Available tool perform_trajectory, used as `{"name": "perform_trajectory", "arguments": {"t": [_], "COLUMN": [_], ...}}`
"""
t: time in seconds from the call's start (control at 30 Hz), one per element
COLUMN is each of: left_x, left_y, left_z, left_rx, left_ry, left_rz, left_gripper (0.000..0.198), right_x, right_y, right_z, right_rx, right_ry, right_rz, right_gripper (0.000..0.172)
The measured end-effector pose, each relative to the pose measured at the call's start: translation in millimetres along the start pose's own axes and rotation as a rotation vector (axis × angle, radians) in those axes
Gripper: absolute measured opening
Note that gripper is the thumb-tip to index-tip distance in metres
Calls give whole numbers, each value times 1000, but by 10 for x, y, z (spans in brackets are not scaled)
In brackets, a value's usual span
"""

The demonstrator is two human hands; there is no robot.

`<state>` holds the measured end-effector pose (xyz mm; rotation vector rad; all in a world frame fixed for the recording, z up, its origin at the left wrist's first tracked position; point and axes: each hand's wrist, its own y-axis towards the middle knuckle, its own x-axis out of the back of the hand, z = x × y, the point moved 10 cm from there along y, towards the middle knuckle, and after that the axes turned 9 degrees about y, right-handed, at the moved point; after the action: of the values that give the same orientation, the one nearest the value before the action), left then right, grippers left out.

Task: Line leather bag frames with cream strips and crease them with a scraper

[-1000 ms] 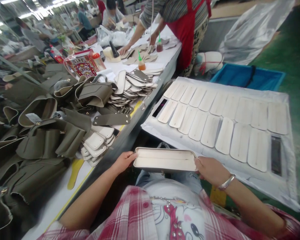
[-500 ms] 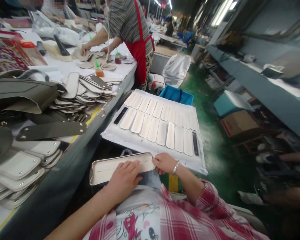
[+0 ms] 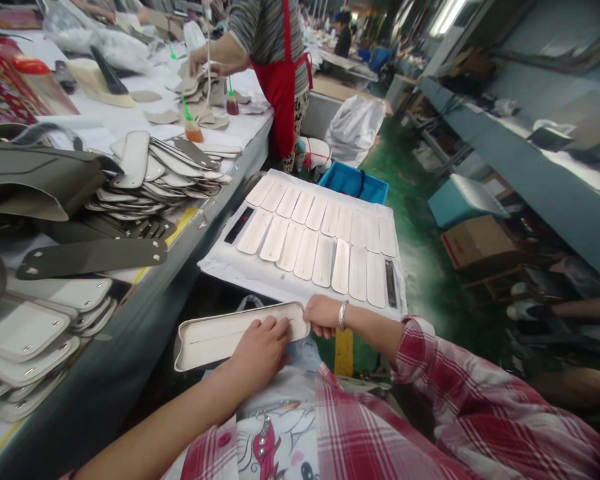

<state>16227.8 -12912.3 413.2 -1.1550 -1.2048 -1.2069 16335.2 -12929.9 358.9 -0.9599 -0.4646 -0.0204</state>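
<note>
Bench [image 3: 253, 130]: olive strip with metal studs [image 3: 95, 257], stack of white studded panels [image 3: 23, 330], heap of pale oblong pieces [image 3: 163, 175], green-nozzled orange bottle [image 3: 193, 132]; white-covered board [image 3: 260, 279]: cream oblong panels [image 3: 307, 253] in two side-by-side rows

My left hand [image 3: 263, 350] rests on a cream-lined piece [image 3: 213, 340]; my right hand [image 3: 324, 315] grips its end. Ahead lie 2 rows of panels [image 3: 307, 257].

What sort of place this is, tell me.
Probably a bag workshop: a dark olive, folded, leather-like bag piece, rows of flat cream round-cornered strips on a white-covered board, and a co-worker in a red bib apron.
</note>
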Motion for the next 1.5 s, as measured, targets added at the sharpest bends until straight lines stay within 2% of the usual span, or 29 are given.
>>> {"name": "perform_trajectory", "arguments": {"t": [0.07,0.17,0.2,0.3,0.4,0.53,0.77,0.97,1.07,1.13,1.2,1.23,1.3,1.37,1.4,1.43,1.5], "left_x": [15,32,37,53,64,49,23,11,49,119,197,222,195,68,-48,-206,-553], "left_y": [3,-3,-6,-7,12,53,64,76,109,58,-113,-251,-672,-1320,-1579,-1728,-1788], "left_z": [15,42,50,59,57,56,73,64,61,102,276,456,1043,1656,1816,1888,1843], "left_rx": [7,22,26,21,5,-4,-12,-19,4,-2,21,79,373,794,930,1002,1009], "left_ry": [-10,-36,-48,-76,-71,-44,-51,-83,-142,-285,-559,-725,-1013,-1090,-1111,-1168,-1382], "left_rz": [-7,-7,-3,16,32,37,57,78,77,59,13,-38,-251,-549,-599,-556,-352], "left_gripper": [35,37,38,42,44,44,38,38,41,47,56,58,50,35,30,29,32], "right_x": [-56,-218,-240,-240,-237,-188,-159,-152,-158,-166,-174,-177,-181,-167,-148,-138,-139], "right_y": [18,34,57,200,283,228,153,173,160,150,145,145,150,173,195,219,260], "right_z": [-61,-122,-146,-263,-314,-235,-147,-115,-84,-82,-87,-92,-109,-138,-150,-163,-160], "right_rx": [39,149,187,258,272,243,107,-17,-32,-25,-1,16,47,63,69,68,68], "right_ry": [137,535,655,824,794,652,513,361,299,280,279,279,279,273,269,264,255], "right_rz": [117,387,440,425,349,299,295,247,259,280,303,313,326,314,297,291,312], "right_gripper": [34,37,39,42,42,46,49,45,46,48,49,50,50,50,49,48,45]}}
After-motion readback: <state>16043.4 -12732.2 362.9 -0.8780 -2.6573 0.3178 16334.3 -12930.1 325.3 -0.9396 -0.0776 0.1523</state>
